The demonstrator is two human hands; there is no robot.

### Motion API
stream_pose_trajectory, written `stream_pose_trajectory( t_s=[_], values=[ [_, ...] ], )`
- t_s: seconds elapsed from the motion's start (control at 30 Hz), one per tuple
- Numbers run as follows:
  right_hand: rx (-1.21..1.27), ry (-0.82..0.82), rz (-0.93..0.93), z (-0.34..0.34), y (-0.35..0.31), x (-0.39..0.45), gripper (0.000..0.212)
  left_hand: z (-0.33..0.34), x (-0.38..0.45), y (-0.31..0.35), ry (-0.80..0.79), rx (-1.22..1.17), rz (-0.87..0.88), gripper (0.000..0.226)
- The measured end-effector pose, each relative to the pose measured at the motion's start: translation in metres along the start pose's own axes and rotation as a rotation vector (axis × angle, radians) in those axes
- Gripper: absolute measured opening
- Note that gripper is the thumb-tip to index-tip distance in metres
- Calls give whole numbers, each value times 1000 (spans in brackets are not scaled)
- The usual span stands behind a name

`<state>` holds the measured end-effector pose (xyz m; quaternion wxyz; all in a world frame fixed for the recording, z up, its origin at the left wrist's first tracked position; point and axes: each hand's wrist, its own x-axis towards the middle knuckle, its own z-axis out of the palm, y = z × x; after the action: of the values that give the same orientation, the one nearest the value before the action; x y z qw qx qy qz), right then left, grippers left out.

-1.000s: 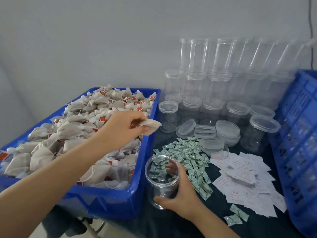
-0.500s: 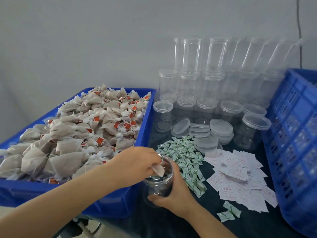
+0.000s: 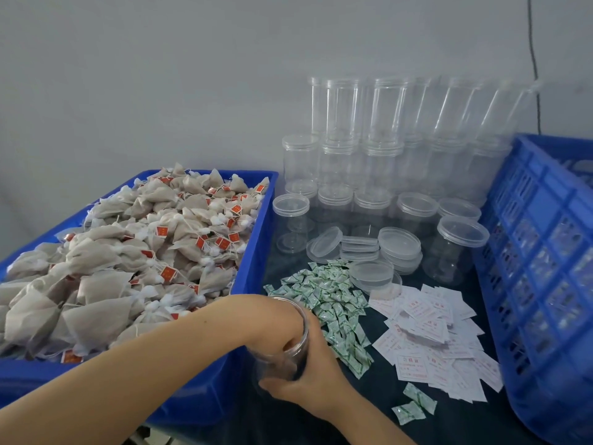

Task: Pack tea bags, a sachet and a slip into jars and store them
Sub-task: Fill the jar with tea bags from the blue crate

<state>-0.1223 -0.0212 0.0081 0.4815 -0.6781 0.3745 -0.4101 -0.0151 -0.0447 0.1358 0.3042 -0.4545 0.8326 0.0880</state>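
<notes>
A clear open jar (image 3: 300, 319) stands on the dark table just right of the blue tub. My right hand (image 3: 316, 364) grips it from the front and right side. My left hand (image 3: 276, 319) reaches down into the jar's mouth, and its fingers are hidden inside, so I cannot see whether they hold a tea bag. The blue tub (image 3: 256, 252) is heaped with beige tea bags (image 3: 134, 261) with red tags. Green-and-white sachets (image 3: 333, 300) lie in a pile right of the jar, and white printed slips (image 3: 430, 332) lie further right.
Stacked clear jars (image 3: 378, 149) line the wall at the back, with loose lids (image 3: 399, 244) in front of them. A blue slatted crate (image 3: 545, 284) stands at the right edge. Two stray sachets (image 3: 414, 403) lie near the front.
My left hand carried a tea bag from the tub over to the jar and has pushed down into its mouth. My right hand has kept its grip on the jar.
</notes>
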Motion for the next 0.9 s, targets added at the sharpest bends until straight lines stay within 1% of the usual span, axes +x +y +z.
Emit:
stream_pose_trajectory(
  t_s=[0.07,0.17,0.23,0.27,0.3,0.37,0.43,0.5,0.53,0.57,0.6,0.63,0.67,0.73,0.77,0.83,0.9],
  values=[
    [-10,7,0,-1,-1,-1,103,1,1,3,54,-4,9,35],
    [-15,4,3,-1,-2,-1,103,-2,3,2,8,-22,42,36],
    [-11,3,-4,-2,-3,-1,103,-10,-1,-6,-64,-99,126,29],
    [-12,2,-9,-2,-3,-1,103,-17,-5,-12,-57,-142,172,26],
    [-13,2,-16,-2,-3,0,102,-24,-12,-22,-16,-200,200,24],
    [-19,3,-23,-2,-3,0,102,-37,-28,-46,126,-378,177,22],
    [-32,10,-31,-1,-2,-1,104,-45,-42,-75,338,-555,91,16],
    [-43,3,-31,-2,-1,-1,104,-42,-45,-110,622,-625,-80,15],
    [-47,-3,-28,-2,-1,-1,105,-37,-42,-127,750,-606,-206,21],
    [-50,-8,-26,-3,-1,-1,105,-29,-38,-143,825,-557,-345,31],
    [-54,-11,-20,-3,-1,-1,104,-18,-34,-156,822,-492,-482,43],
    [-57,-10,-14,-3,-1,-1,104,-6,-30,-167,753,-428,-594,52],
    [-60,-8,-9,-3,-1,-1,103,6,-26,-176,659,-373,-671,59],
    [-67,-4,6,-2,0,-1,103,31,-19,-189,507,-304,-745,64],
    [-68,-3,12,-2,0,-1,103,41,-16,-192,469,-279,-763,65],
    [-82,0,21,-2,0,-1,104,53,-10,-194,476,-237,-782,65],
    [-96,4,29,-2,0,0,106,55,-6,-193,558,-197,-814,62]
  ],
)
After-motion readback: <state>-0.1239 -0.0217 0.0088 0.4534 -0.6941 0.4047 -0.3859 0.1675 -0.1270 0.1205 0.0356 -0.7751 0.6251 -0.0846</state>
